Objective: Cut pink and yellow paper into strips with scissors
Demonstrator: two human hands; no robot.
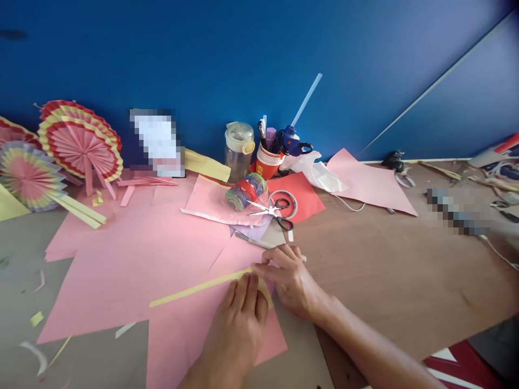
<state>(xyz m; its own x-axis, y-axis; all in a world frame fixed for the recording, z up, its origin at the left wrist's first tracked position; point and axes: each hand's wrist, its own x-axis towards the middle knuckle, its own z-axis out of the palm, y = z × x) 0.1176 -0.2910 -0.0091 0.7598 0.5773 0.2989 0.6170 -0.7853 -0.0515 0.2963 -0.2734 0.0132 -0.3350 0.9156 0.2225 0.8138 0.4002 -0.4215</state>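
Observation:
Pressed flat on a sheet of pink paper (178,343), my left hand (239,319) lies with its fingers stretched out beside a narrow yellow paper strip (198,287). The strip runs along the sheet's far edge, and a second yellow piece (265,294) runs down its right side. At the corner where the two meet, my right hand (290,278) is closed in a pinch on the yellow strip's end; its thumb is partly hidden. Just behind the right hand lies a grey pen (253,240), partly covered by the fingers.
Scissors (273,209), a roll of tape (294,201) and multicoloured yarn (246,192) lie beyond the hands. Behind stand a clear bottle (239,151) and a red cup (267,162) holding pens and a blue glue gun (288,138). Folded paper fans (81,140) stand at left.

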